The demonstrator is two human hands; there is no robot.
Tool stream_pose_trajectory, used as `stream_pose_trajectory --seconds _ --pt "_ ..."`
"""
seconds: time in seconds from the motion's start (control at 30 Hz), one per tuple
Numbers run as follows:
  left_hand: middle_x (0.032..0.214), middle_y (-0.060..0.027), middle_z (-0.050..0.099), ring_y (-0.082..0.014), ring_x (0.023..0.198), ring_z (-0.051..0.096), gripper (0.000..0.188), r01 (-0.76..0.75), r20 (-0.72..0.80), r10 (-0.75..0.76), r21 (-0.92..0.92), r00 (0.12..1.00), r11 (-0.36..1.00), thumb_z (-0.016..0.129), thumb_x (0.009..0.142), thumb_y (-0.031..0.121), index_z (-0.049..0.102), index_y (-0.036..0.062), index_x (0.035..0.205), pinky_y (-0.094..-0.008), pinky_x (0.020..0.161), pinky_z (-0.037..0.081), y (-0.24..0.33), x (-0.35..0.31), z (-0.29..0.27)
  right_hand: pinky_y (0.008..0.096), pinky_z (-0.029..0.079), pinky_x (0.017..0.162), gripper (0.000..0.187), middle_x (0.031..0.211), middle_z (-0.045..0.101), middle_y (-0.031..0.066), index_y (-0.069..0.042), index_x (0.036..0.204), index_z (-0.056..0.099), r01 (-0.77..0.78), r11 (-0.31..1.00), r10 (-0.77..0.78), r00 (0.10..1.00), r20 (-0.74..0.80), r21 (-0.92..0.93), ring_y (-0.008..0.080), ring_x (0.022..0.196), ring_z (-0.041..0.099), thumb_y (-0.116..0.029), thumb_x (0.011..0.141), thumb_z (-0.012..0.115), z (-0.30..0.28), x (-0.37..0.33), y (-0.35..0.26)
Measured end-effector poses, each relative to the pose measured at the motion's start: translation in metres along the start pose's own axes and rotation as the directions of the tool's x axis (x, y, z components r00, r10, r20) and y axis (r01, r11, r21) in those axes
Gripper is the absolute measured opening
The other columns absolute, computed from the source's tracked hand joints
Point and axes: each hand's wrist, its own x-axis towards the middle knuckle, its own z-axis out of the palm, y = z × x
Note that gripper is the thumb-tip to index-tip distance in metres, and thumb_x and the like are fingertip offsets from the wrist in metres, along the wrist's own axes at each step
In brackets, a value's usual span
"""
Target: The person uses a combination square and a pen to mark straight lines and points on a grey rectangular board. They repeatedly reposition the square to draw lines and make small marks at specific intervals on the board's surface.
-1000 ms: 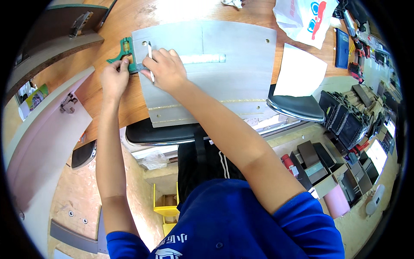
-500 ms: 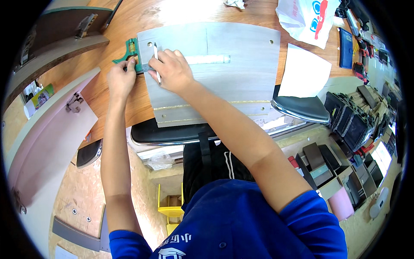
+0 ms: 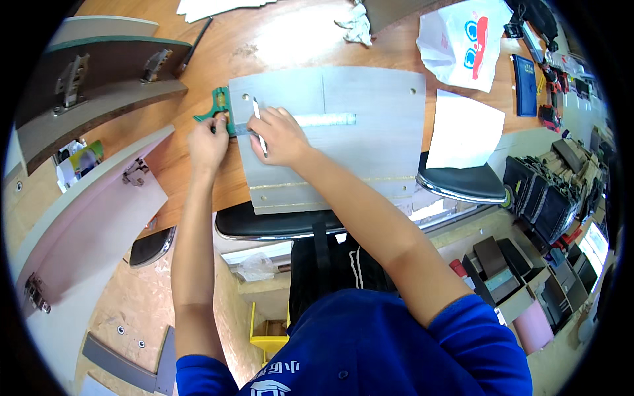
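A grey board [image 3: 376, 148] with small round holes near its corners lies flat on the wooden table. Against its left edge sits the green head of a combination square [image 3: 221, 99], and the steel blade [image 3: 333, 119] runs rightward across the board. My left hand [image 3: 207, 146] is closed on the green head. On the blade's left part rests my right hand [image 3: 282, 140], its fingers closed around a slim white pen or pencil [image 3: 256, 109] held upright. The right fingers hide part of the blade. A thin dark line [image 3: 324, 92] runs above the blade.
Panels with metal hinges [image 3: 148, 188] stand at the left. To the right are a white sheet [image 3: 465, 129], a plastic bag [image 3: 456, 49] and a blue notebook [image 3: 526, 86]. Black stools [image 3: 277, 221] sit under the table's front edge. Crumpled tissue [image 3: 356, 26] lies at the back.
My view has shifted, so the table and board appear lower in the picture. Both hands keep their grips on the square's head and the pen or pencil.
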Motion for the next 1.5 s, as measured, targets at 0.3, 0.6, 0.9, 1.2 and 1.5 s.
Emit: stream_pose_trajectory --seconds 0.3,0.6,0.9,1.2,1.5 --pt "0.086 -0.0295 0.071 -0.0477 0.083 0.07 0.035 -0.033 0.054 0.037 -0.061 0.998 0.998 0.065 0.1 0.031 0.073 -0.0031 0.098 -0.0511 0.074 0.055 -0.002 0.001 0.006 0.0475 0.051 0.091 0.023 0.103 0.066 0.0107 -0.007 0.1 0.064 0.074 0.989 -0.074 0.997 -0.003 0.131 0.034 0.098 0.064 0.0 0.079 0.071 -0.048 -0.01 0.017" --pt "0.09 -0.0295 0.072 -0.0477 0.084 0.07 0.036 -0.057 0.051 0.058 -0.028 0.997 0.998 0.061 0.104 0.03 0.072 -0.0043 0.103 -0.0506 0.075 0.055 0.003 -0.001 0.006 0.0485 0.049 0.105 0.019 0.129 0.069 0.0109 -0.008 0.099 0.065 0.001 0.979 0.02 0.994 0.105 -0.202 0.0341 0.123 0.062 -0.004 0.082 0.072 -0.174 -0.086 0.05" --pt "0.109 -0.0358 0.069 -0.0504 0.103 0.067 0.035 0.014 0.134 -0.038 0.169 0.99 0.985 0.06 0.102 0.023 0.064 -0.0085 0.115 -0.0553 0.088 0.054 0.018 -0.009 0.002 0.0495 0.049 0.108 0.02 0.131 0.069 0.0106 -0.007 0.099 0.065 -0.008 0.973 0.038 0.991 0.127 -0.23 0.036 0.127 0.061 -0.007 0.08 0.073 -0.174 -0.093 0.054" --pt "0.165 -0.0335 0.032 -0.0498 0.156 0.025 0.057 -0.426 0.096 0.417 0.288 0.904 0.858 0.068 0.093 0.021 0.057 0.0011 0.146 -0.0711 0.123 0.021 0.077 -0.09 0.03 0.0492 0.05 0.107 0.022 0.129 0.07 0.01 -0.006 0.098 0.065 -0.007 0.977 0.028 0.995 0.095 -0.215 0.036 0.125 0.061 -0.007 0.079 0.074 -0.173 -0.093 0.054" --pt "0.146 -0.0308 0.052 -0.0371 0.133 0.053 0.077 0.24 -0.261 -0.357 -0.392 0.897 0.888 0.075 0.098 0.025 0.036 -0.0088 0.155 -0.0525 0.111 0.042 0.013 -0.038 0.043 0.0493 0.05 0.104 0.019 0.13 0.07 0.0086 -0.008 0.096 0.065 -0.012 0.979 0.034 0.994 0.102 -0.205 0.0346 0.125 0.061 -0.007 0.079 0.074 -0.174 -0.092 0.055"
